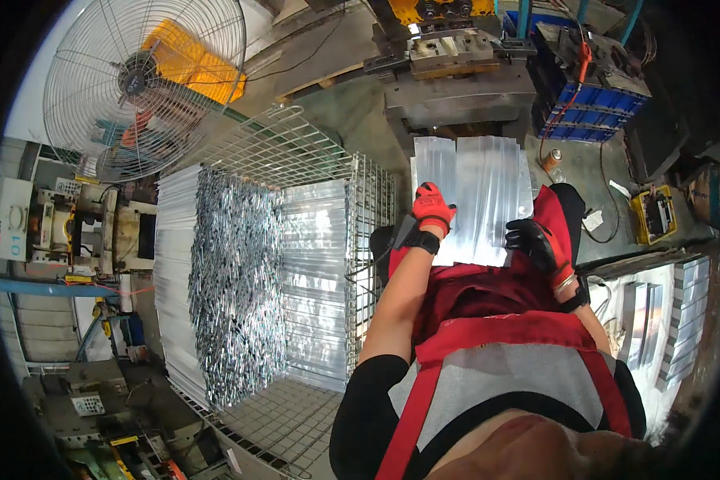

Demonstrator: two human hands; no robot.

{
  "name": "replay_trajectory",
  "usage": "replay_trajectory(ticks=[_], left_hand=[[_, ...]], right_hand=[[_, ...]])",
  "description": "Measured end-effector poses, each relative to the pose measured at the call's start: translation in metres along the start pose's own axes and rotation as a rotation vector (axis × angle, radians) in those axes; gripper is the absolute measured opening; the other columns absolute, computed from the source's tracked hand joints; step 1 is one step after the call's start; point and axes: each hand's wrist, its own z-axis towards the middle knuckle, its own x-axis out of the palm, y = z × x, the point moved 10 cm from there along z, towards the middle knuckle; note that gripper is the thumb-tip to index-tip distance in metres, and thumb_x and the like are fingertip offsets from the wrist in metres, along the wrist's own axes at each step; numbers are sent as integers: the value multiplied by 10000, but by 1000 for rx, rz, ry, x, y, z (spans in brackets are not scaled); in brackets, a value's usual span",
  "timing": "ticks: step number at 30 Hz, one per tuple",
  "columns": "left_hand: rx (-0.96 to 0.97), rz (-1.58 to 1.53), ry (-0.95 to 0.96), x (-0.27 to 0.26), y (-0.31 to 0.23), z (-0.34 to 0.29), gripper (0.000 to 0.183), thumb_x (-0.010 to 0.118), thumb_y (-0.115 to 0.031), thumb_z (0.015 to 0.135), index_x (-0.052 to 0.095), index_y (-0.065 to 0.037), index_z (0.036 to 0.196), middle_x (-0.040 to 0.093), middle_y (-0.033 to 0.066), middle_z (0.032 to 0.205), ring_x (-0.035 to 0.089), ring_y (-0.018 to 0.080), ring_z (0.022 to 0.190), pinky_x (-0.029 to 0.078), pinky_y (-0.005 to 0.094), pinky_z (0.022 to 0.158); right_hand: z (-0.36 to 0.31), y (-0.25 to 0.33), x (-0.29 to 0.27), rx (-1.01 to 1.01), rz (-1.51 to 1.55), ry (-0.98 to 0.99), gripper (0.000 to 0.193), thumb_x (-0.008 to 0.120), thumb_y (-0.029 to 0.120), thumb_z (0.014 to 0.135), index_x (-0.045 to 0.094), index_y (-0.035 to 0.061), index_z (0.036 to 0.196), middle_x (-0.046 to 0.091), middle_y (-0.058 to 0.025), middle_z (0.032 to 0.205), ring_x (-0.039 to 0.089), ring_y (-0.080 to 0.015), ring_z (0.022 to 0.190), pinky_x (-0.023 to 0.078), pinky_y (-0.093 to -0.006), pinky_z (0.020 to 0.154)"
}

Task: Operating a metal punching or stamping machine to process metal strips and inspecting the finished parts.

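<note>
Both gloved hands grasp the stack of ribbed metal sheets (476,200) on the lap: left hand (433,210) at its left edge, right hand (538,244) at the near corner. Stiff, slippery, sharp-edged, probably heavy; best held by opposite edges.

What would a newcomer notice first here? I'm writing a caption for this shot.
The wire cage at left, packed with shiny metal sheets, stands out first. At centre, the left hand and right hand, in red-and-black gloves, rest on a stack of ribbed sheets before a press. A big fan fills the upper left.
</note>
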Motion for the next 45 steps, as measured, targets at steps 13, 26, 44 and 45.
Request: replay_trajectory(ticks=[13,26,44,45], left_hand=[[172,-345,177,43,-62,-87,790,536,-532,804,328,-34,1381,516,267,1122,582,410,962,472,491,811],[155,-341,85,46,-54,-90,1008,697,-537,692,251,58,1373,509,254,1097,589,379,930,500,451,757],[150,-250,131,51,-62,-84,917,674,-461,721,247,-47,1418,460,241,1141,562,405,949,484,464,785],[151,-242,144,52,-64,-84,939,682,-471,711,238,-47,1422,451,241,1150,558,407,954,484,461,787]], right_hand=[[-35,9,28,-43,-263,-66,380,418,298,961,539,4,1167,620,-74,963,600,-163,882,490,-305,780],[-16,9,61,-2,-522,-1,338,452,272,951,559,36,1168,637,-69,1001,619,-166,894,501,-301,779],[7,-5,20,-30,-124,-45,455,450,385,959,559,-8,1160,625,-89,1044,605,-185,928,477,-326,851],[8,-5,18,-47,-108,-29,456,457,386,955,560,-9,1158,624,-90,1048,606,-185,927,477,-326,849]])
